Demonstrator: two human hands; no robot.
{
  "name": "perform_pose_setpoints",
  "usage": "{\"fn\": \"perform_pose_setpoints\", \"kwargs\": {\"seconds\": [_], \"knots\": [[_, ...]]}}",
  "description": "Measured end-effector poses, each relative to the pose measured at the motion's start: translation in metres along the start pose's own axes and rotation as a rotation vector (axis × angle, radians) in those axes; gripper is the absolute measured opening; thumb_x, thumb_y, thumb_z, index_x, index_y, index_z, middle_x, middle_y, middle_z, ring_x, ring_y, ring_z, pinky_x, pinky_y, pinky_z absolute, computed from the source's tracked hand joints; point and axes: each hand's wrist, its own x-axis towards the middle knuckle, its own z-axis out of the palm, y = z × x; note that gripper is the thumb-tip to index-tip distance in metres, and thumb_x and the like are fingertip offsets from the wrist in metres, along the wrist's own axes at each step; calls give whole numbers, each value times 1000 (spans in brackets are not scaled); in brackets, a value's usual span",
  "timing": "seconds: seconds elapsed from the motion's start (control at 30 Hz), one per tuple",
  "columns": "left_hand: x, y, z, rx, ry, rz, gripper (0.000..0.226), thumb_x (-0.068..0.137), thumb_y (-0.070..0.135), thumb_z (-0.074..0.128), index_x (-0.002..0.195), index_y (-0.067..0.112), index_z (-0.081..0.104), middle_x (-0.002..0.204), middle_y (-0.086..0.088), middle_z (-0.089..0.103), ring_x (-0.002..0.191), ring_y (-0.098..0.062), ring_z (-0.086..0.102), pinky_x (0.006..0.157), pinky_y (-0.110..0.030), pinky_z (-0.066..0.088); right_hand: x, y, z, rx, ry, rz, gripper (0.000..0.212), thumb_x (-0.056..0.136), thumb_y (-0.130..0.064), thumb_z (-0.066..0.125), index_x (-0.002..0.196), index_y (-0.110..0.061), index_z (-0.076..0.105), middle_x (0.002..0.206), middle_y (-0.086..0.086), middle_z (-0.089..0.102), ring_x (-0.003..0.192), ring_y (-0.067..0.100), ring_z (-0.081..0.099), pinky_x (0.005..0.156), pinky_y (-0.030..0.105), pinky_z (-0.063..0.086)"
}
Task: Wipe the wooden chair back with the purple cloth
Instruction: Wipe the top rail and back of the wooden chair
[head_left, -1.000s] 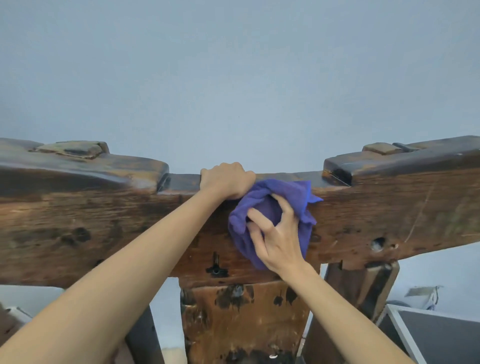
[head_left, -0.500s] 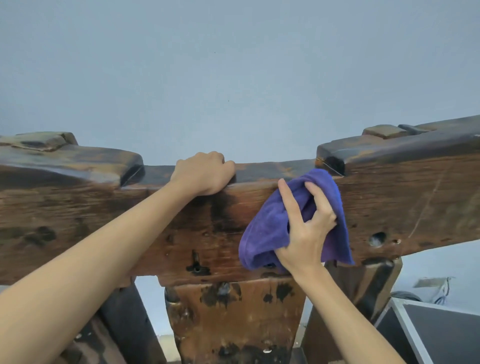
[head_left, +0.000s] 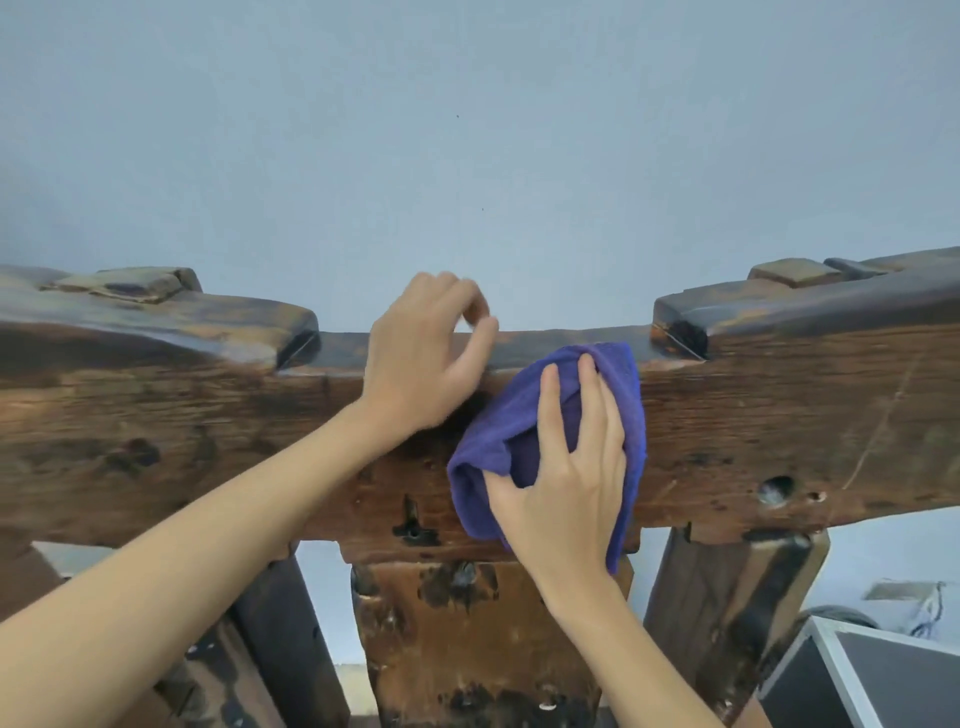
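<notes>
Pressing the soft, light purple cloth (head_left: 545, 431) flat against the near face of the wooden chair back (head_left: 779, 415) under spread right hand (head_left: 566, 488) fingers, best held bunched at its folds, left hand (head_left: 421, 364) loosely curled, holding nothing.

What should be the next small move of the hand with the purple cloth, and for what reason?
Probably slide the right hand with the purple cloth sideways toward the right part of the wooden chair back. The cloth lies flat against the middle of the rail, beside the left hand, which blocks that side, while the wood to the right is free.
</notes>
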Motion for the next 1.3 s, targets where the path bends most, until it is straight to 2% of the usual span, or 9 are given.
{"fn": "perform_pose_setpoints", "kwargs": {"seconds": [0.13, 0.23, 0.37, 0.57, 0.73, 0.9, 1.07, 1.2, 1.3], "knots": [[-58, 14, -14, -35, -253, 247, 23, 83, 39, 67, 90, 18, 59, 87, 8, 56, 84, -19, 48, 87, -39, 39, 5, 3, -7, -19, -25, 18, 74, 81, -37, 59, 151, -19, 45, 162, 6, 33, 149, 27, 31, 115, 33, 23], [-65, 20, -15, 105, -263, 191, 31, 81, 44, 68, 98, 18, 63, 92, 6, 59, 85, -19, 50, 87, -37, 42, 10, 4, -12, -32, -45, 45, 72, 76, -33, 64, 145, -23, 47, 159, 1, 36, 144, 25, 35, 112, 34, 25], [-53, 36, -30, 124, -318, 54, 25, 80, 29, 58, 101, 22, 68, 91, 5, 66, 83, -21, 59, 77, -39, 49, 19, 0, -23, -33, -49, 86, 75, 79, -54, 66, 144, -23, 46, 151, 0, 41, 138, 23, 39, 109, 35, 32], [-27, 46, -45, -315, -352, -129, 38, 73, -3, 50, 90, 19, 76, 85, 11, 76, 81, -5, 67, 70, -19, 50, 17, 7, -32, 142, -22, 81, 89, 85, -47, 73, 155, -21, 24, 164, 5, 18, 152, 26, 18, 116, 53, 34], [-12, 59, -23, -499, -386, -225, 39, 75, -7, 47, 92, 16, 74, 91, 8, 76, 84, -8, 69, 71, -18, 52, 3, 15, -21, 142, 187, 148, 72, 94, -32, 69, 153, -22, 29, 165, 3, 21, 151, 25, 26, 114, 50, 37], [-1, 48, -17, -225, -381, -64, 35, 71, -4, 51, 88, 14, 75, 77, 4, 72, 65, -4, 57, 63, -22, 42, -6, 4, 17, 25, 229, 29, 53, 101, -19, 60, 149, -24, 37, 161, 7, 33, 150, 26, 30, 115, 44, 30], [6, 38, -25, -241, -541, -35, 39, 69, -5, 48, 84, 16, 76, 77, 5, 76, 65, -2, 62, 60, -15, 44, -23, -6, 32, 245, 243, -95, 49, 101, -26, 59, 146, -17, 42, 153, 3, 41, 147, 12, 32, 117, 32, 27], [14, 37, -30, -370, -620, -94, 48, 68, -6, 34, 87, 16, 72, 73, 6, 76, 68, -4, 65, 63, -17, 48, -38, -2, 12, 472, 75, 69, 47, 99, -50, 54, 140, -28, 46, 145, -4, 48, 137, 9, 43, 108, 33, 41], [19, 40, -28, -419, -635, -75, 47, 64, 2, 29, 84, 16, 69, 64, 7, 65, 57, -4, 55, 60, -20, 43, -32, 11, -13, 737, -297, 300, 45, 90, -67, 55, 133, -56, 42, 131, -23, 58, 120, 2, 59, 96, 23, 51]]}}
